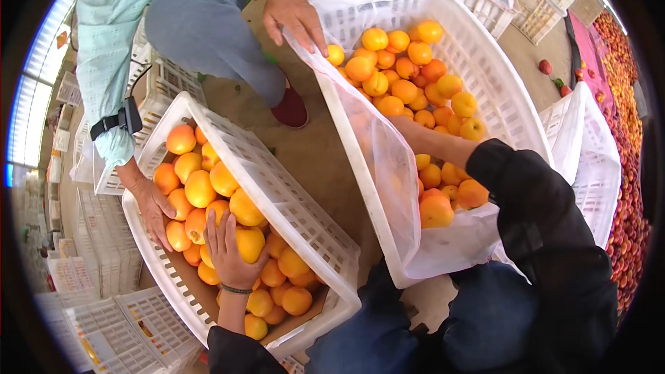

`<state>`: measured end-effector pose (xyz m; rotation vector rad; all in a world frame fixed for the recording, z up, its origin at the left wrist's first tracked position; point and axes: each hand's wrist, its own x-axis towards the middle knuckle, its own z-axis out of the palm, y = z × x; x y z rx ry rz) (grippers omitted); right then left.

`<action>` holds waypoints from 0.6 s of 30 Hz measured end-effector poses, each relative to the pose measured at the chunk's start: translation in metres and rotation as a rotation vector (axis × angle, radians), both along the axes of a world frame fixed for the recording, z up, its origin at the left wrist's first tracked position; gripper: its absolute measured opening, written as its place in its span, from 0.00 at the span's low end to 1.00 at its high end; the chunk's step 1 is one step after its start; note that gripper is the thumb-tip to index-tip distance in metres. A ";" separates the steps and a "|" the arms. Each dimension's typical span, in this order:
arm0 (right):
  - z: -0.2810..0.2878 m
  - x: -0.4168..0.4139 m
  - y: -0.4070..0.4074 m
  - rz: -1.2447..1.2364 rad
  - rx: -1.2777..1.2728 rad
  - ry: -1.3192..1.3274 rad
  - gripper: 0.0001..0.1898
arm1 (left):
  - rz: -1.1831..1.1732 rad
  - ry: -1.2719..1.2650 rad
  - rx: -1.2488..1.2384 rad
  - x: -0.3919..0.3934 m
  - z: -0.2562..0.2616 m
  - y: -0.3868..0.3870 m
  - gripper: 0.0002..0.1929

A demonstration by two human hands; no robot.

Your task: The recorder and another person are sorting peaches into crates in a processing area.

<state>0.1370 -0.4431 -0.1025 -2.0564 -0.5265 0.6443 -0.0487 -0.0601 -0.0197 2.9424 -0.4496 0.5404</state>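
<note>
My left hand (233, 257), with a dark bracelet at its wrist, lies over orange-yellow stone fruit in the left white plastic crate (311, 231). Its thumb and fingers are around one yellow fruit (250, 245). My right forearm (436, 140) reaches into the larger right crate (353, 166), above more fruit (403, 91). Behind the translucent liner (415, 257) my right hand is hidden, so its grip does not show. Opposite me, a person's hand (150, 208) touches fruit at the left crate's far side. That person's other hand (296, 15) holds the liner at the right crate's rim.
Stacked white crates (150, 322) stand at the lower left. Another lined crate (587, 166) is beyond my right arm. A large heap of red and orange fruit (626, 218) runs along the right. The person's foot in a dark red shoe (291, 106) is between the crates.
</note>
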 end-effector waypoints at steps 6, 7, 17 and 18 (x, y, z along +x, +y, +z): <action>0.140 -0.032 -0.052 -0.211 0.558 0.834 0.39 | -0.049 -0.051 -0.058 0.004 0.005 -0.002 0.42; 0.154 -0.038 -0.051 -0.171 0.646 0.867 0.39 | 0.015 -0.033 -0.058 0.003 0.005 -0.002 0.42; 0.237 -0.093 0.100 0.672 0.131 -0.247 0.31 | 0.090 0.086 -0.094 -0.008 0.006 0.004 0.41; 0.233 -0.107 0.117 0.719 0.088 -0.364 0.28 | 0.079 0.114 -0.088 -0.008 0.006 0.004 0.42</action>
